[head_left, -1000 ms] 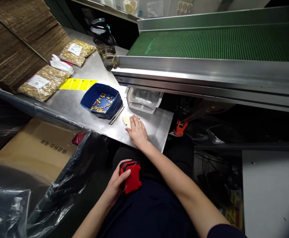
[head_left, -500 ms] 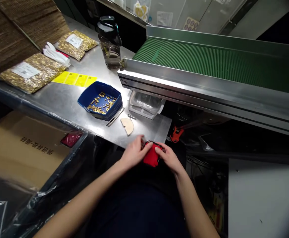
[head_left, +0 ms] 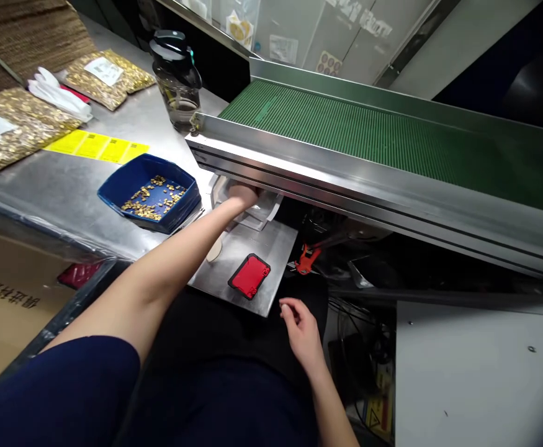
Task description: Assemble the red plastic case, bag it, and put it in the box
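My left hand [head_left: 244,194] reaches under the edge of the conveyor into a white plastic tray [head_left: 216,186]. Its fingers are hidden there, so I cannot tell whether they hold anything. A flat red piece with a black rim [head_left: 249,275] lies on the metal table near its front corner, touched by neither hand. Just off that corner, above my lap, is my right hand [head_left: 301,328], fingers loosely curled with a gap to the thumb and nothing visible in them. My left forearm partly covers a pale wooden disc piece [head_left: 214,251].
A blue bin [head_left: 150,192] with small brass-coloured parts stands left of my forearm. Behind it are a yellow label strip [head_left: 98,146], bags of brass parts [head_left: 20,124] and a water bottle [head_left: 176,81]. The green conveyor [head_left: 336,118] spans the right; orange-handled pliers [head_left: 306,259] hang below it.
The red piece was let go and now lies on the table. My left hand went forward under the conveyor into the tray; my right hand came away from the piece. The view shifted right.
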`<state>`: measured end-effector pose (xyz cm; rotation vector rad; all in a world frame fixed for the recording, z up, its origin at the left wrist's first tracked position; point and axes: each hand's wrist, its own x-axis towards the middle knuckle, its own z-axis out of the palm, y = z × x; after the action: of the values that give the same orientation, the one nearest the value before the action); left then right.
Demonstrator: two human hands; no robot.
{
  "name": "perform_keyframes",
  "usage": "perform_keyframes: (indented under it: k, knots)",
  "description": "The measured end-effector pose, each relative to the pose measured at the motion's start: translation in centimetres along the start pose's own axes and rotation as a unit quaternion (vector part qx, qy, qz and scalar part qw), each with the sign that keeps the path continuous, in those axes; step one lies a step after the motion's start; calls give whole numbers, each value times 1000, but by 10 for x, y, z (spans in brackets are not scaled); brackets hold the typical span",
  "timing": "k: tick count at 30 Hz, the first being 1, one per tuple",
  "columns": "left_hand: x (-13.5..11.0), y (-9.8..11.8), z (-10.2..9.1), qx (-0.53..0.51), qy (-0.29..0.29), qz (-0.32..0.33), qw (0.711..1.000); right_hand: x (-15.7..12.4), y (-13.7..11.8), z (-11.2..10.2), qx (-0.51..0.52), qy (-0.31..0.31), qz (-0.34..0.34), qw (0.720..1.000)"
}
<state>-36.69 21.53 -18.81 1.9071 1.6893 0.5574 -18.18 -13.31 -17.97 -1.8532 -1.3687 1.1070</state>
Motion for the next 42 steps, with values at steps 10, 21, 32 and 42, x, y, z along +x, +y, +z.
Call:
perform_keyframes:
  k: [10,21,32,42]
  knots:
    - [-104,1,-46,-182,-25,54,981,-19,-26,-11,98,79,-17,992]
    - [-220,55,-34,-354,-45,36,934,88,-79,-6,208,-18,-43,977]
    - [-273,90,32,-244,-164,121,948,12,1,-42,138,102,69,983]
    - [-287,92,55,-280,-270,121,913,5,10,-35,131,11,67,989]
